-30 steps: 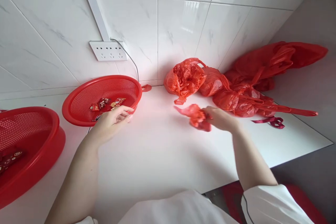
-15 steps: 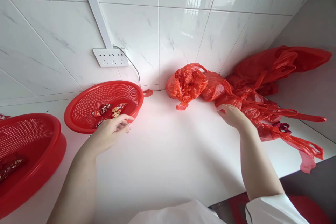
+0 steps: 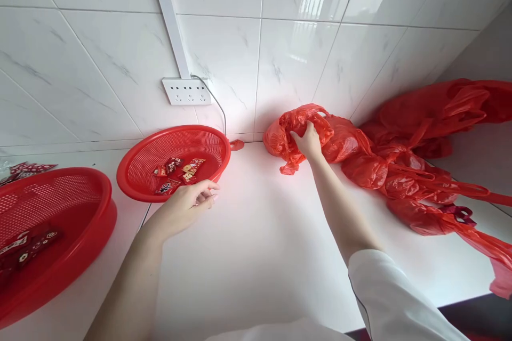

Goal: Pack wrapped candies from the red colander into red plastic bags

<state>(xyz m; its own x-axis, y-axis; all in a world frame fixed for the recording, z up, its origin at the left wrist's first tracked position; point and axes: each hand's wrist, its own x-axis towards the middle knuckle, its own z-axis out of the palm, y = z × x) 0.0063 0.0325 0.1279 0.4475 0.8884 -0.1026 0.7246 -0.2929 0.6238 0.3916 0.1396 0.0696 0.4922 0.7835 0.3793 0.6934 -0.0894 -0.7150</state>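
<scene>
My right hand (image 3: pixel 309 141) is on the crumpled top of a tied red plastic bag (image 3: pixel 280 136) against the wall. Its thumb and fingers press into the folds, with the fingertips partly hidden there. Over the counter, my left hand (image 3: pixel 194 202) hovers by the near rim of a red mesh basket (image 3: pixel 138 157). Its fingers are loosely bent and apart, with nothing visible in them. Several small red snack packets (image 3: pixel 192 169) lie inside that basket.
Another red basket (image 3: pixel 104 208) with dark red packets stands at the left. More red plastic bags (image 3: pixel 366 170) crowd the right side of the white counter (image 3: pixel 248 256). A socket panel (image 3: pixel 186 91) with a cable is on the tiled wall.
My right hand has moved left and forward, from beside the right-hand bags onto the bag by the wall. The left hand stays near the basket; the view has shifted slightly left.
</scene>
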